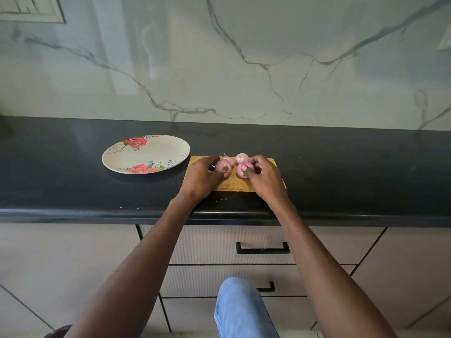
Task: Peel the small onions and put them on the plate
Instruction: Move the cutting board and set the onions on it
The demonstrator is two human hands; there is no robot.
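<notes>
Black surface (73, 186) carried everything. Floral plate (146, 154) sat at 9 o'clock of the wooden board (231, 184), just beside it, nothing on it. Your left hand (200, 179) had its grip curled round one onion (223, 166); your right hand (266, 176) pinched a second onion (241, 170). Two more onions (241, 157) lay at the board's 12 o'clock edge, skins on.
</notes>
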